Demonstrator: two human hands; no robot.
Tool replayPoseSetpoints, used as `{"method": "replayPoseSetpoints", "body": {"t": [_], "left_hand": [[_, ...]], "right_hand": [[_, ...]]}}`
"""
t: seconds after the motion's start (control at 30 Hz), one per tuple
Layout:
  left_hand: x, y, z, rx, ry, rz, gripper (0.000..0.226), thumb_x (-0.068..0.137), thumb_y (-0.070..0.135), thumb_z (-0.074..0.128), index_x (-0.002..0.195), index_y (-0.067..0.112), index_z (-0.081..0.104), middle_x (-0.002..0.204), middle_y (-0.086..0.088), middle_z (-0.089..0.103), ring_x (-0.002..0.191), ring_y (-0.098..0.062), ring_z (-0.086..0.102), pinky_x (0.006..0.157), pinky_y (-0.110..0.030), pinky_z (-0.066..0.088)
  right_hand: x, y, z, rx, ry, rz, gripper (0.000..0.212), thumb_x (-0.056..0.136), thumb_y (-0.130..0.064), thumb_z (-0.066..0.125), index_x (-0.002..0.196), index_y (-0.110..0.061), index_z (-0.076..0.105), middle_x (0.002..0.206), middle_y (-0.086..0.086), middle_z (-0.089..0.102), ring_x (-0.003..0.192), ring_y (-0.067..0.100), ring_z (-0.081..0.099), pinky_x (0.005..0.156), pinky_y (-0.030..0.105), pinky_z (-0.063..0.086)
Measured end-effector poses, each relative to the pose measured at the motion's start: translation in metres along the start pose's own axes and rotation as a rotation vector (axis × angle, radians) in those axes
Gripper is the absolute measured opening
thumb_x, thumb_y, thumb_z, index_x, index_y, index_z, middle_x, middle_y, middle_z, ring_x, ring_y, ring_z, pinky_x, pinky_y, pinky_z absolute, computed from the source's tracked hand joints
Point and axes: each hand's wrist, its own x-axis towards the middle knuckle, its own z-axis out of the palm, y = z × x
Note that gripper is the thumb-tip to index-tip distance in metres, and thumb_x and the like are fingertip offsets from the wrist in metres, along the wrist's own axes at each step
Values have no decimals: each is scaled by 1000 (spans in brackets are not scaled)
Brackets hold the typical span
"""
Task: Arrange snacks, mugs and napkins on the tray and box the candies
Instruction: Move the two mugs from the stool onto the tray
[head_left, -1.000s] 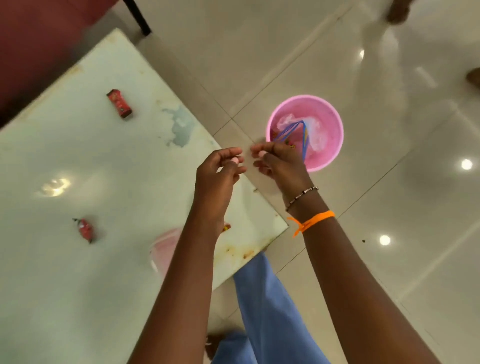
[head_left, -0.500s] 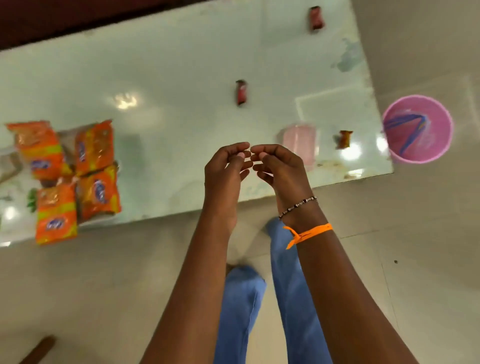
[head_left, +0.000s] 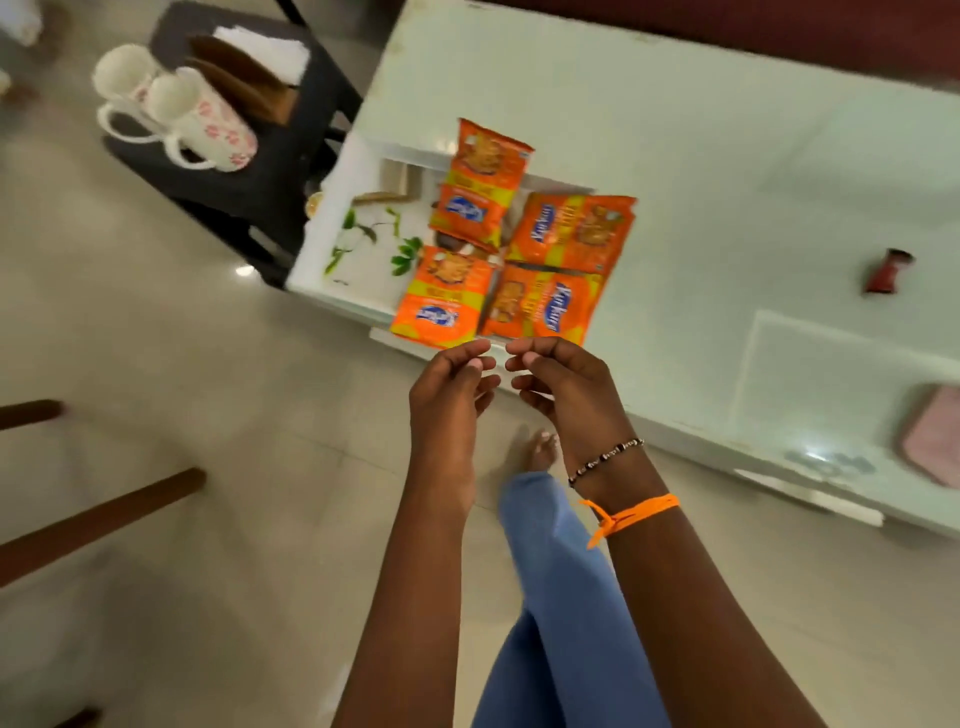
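Both hands (head_left: 511, 387) empty — fingertips nearly touching by tray's (head_left: 332, 291) near edge.

Snack packets (head_left: 511, 244) on tray (head_left: 363, 249); mugs (head_left: 176, 111) left, off table (head_left: 701, 156).

We see a pale green tabletop (head_left: 675, 130). At its left corner sits a white floral tray (head_left: 363, 244) carrying four orange snack packets (head_left: 519, 244). A red candy (head_left: 887, 270) lies toward the right edge, a pink box (head_left: 935, 436) near the front-right edge.
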Motion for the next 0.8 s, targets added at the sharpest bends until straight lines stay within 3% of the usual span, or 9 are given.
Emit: {"method": "replayPoseSetpoints", "body": {"t": [0.27, 0.6, 0.8], "left_hand": [[94, 59, -72, -55, 111, -37, 27, 91, 1, 43, 86, 18, 63, 83, -2, 61, 77, -14, 58, 81, -25, 49], [197, 125, -154, -93, 232, -35, 22, 92, 6, 46, 89, 20, 63, 87, 1, 64, 81, -11, 62, 80, -23, 52], [246, 155, -206, -105, 247, -17, 21, 93, 6, 44, 97, 14, 63, 92, -1, 63, 93, -16, 62, 92, -28, 49]], "right_hand": [[80, -26, 116, -32, -100, 24, 32, 92, -2, 43, 74, -22, 61, 74, -1, 59, 64, 8, 51, 64, 18, 40], [156, -54, 237, -115, -154, 61, 31, 92, -1, 43, 74, -20, 61, 74, 1, 58, 65, 10, 50, 62, 17, 40], [185, -58, 305, -210, -172, 18, 23, 93, -2, 42, 90, -12, 63, 75, -1, 58, 66, 8, 50, 61, 14, 41]]}}
